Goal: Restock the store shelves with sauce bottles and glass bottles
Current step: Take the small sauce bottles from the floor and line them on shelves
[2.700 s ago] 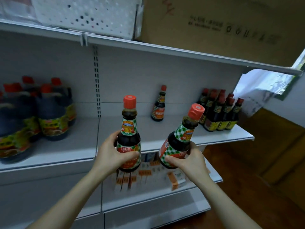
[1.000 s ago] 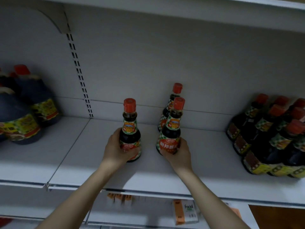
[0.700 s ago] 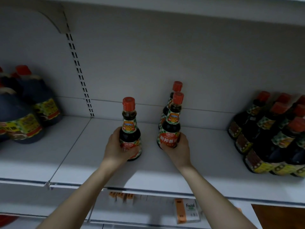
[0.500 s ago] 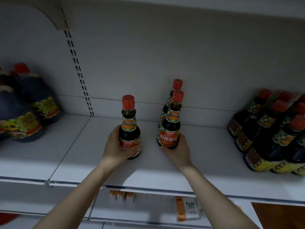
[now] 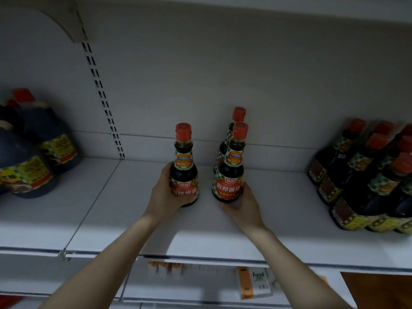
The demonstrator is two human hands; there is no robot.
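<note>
Two dark sauce bottles with red caps and red-green labels stand upright on the white shelf [image 5: 278, 219]. My left hand [image 5: 166, 195] wraps the left sauce bottle [image 5: 184, 166] around its lower body. My right hand [image 5: 244, 204] cups the base of the right sauce bottle [image 5: 230, 168] from the right and below. A third sauce bottle [image 5: 236, 118] stands directly behind the right one, mostly hidden, close to the back wall.
A packed group of similar sauce bottles [image 5: 367, 175] fills the shelf's right end. Large dark jugs [image 5: 29, 152] with yellow labels sit on the left shelf section. A slotted upright [image 5: 102, 101] divides the sections. Small boxes [image 5: 254, 282] lie on the lower shelf.
Both hands carried the bottles from in front of the shelf onto it. In the last second the right bottle came upright in front of the rear bottle; the left one barely shifted.
</note>
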